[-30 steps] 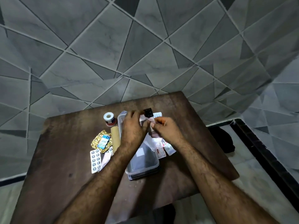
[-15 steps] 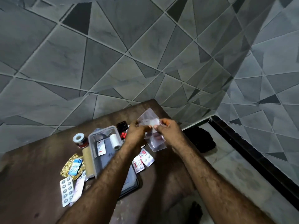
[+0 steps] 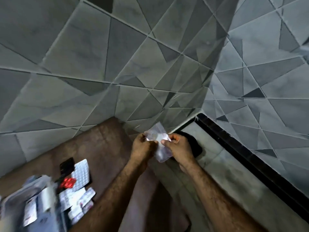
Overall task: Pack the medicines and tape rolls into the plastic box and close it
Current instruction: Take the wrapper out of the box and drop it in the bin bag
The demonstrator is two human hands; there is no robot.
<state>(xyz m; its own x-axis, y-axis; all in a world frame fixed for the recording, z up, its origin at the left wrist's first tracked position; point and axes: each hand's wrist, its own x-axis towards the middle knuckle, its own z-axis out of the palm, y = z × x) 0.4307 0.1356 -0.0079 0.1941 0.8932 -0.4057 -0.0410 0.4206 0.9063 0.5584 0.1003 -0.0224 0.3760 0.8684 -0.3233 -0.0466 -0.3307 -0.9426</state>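
Both hands hold a small clear plastic pouch [image 3: 160, 143] in the air beyond the table's right edge. My left hand [image 3: 142, 146] pinches its left upper corner and my right hand [image 3: 178, 148] grips its right side. The clear plastic box [image 3: 36, 201] sits blurred at the lower left on the brown table [image 3: 100, 148], with a white tape roll and a strip inside. Blister strips [image 3: 80, 174] and a red pill strip [image 3: 67, 182] lie beside the box, and more medicine strips [image 3: 78, 201] lie in front of them.
A black item [image 3: 66, 165] lies behind the blister strips. A dark object [image 3: 195, 148] rests on the tiled floor by the wall corner, under my right hand. Grey patterned walls enclose the table at the back and right.
The view has swung right, so the box and medicines now sit at the lower left. Both hands lifted the clear pouch off the table and carried it rightward past the table edge.
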